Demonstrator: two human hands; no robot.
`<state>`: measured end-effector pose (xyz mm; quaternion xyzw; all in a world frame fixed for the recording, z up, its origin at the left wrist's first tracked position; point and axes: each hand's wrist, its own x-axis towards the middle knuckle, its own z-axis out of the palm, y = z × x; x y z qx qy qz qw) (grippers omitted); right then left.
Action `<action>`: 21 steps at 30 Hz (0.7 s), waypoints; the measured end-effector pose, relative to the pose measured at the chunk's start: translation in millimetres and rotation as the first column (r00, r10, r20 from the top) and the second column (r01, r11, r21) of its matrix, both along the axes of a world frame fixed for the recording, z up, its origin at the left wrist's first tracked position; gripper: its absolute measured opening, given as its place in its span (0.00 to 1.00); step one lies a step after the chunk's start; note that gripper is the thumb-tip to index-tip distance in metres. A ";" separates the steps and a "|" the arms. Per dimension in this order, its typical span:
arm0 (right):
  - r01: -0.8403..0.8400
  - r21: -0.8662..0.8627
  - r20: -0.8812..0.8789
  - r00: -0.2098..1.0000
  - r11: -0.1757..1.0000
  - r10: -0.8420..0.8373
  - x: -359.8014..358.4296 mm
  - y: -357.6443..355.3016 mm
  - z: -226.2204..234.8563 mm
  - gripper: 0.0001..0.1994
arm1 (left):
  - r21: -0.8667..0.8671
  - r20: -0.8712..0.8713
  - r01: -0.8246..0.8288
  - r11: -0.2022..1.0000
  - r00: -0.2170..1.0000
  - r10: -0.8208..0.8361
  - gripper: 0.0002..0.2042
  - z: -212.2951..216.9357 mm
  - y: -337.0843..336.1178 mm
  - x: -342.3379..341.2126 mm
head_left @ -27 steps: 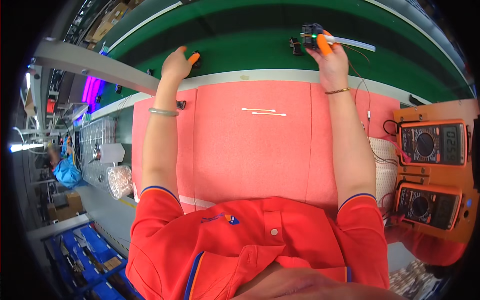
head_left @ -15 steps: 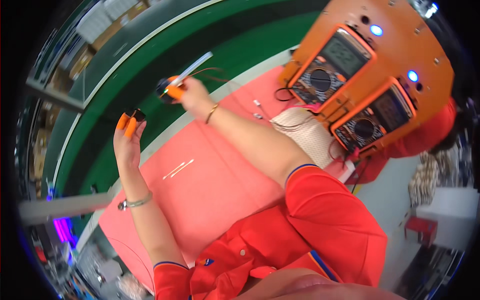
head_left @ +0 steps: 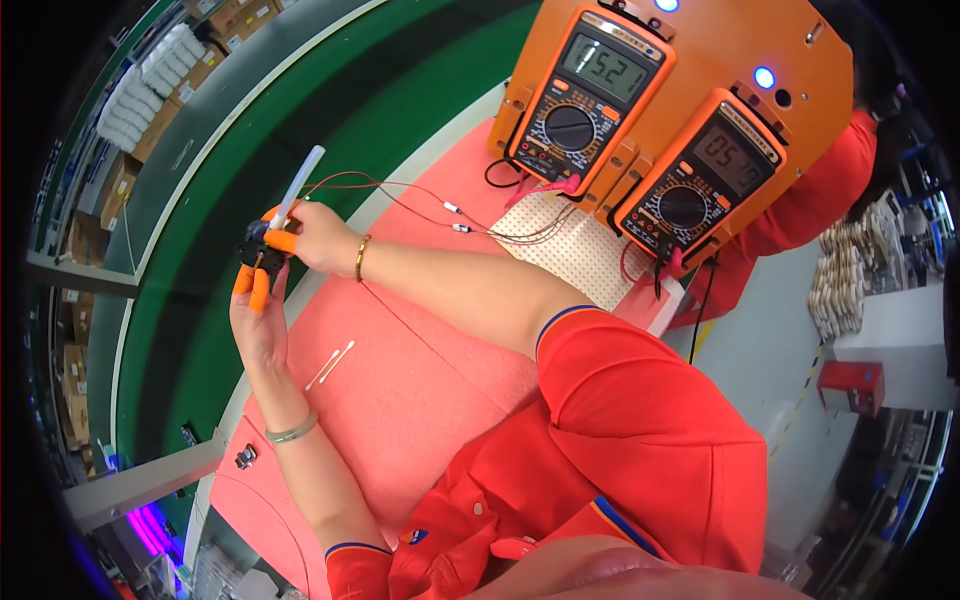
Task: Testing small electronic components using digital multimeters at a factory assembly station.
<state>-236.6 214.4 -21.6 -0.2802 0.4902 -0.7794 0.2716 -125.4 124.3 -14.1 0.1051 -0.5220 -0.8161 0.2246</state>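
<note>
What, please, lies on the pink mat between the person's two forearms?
Two swabs lie side by side on the mat between left forearm and right forearm, in the head view.

Handheld device above belt; cotton swabs on mat; two multimeters on panel, right of mat.

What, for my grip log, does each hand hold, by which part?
Right hand: translucent stick, by its lower end. Left hand: black piece; exact contact hidden.
</note>
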 end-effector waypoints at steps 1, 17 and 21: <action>0.004 0.001 0.005 1.000 1.000 -0.004 -1.3 0.7 -2.2 0.10 | -0.004 0.005 -0.022 1.000 1.000 0.022 0.15 -0.3 -1.1 -0.8; -0.132 0.062 -0.117 0.984 0.989 0.138 2.1 -4.3 5.2 0.11 | -0.172 0.180 -0.273 0.947 0.936 0.302 0.15 5.4 -4.7 7.6; -0.147 0.019 -0.147 0.978 0.989 0.148 -6.8 -3.6 5.1 0.12 | -0.306 0.177 -0.288 0.907 0.919 0.352 0.15 3.9 -11.0 5.4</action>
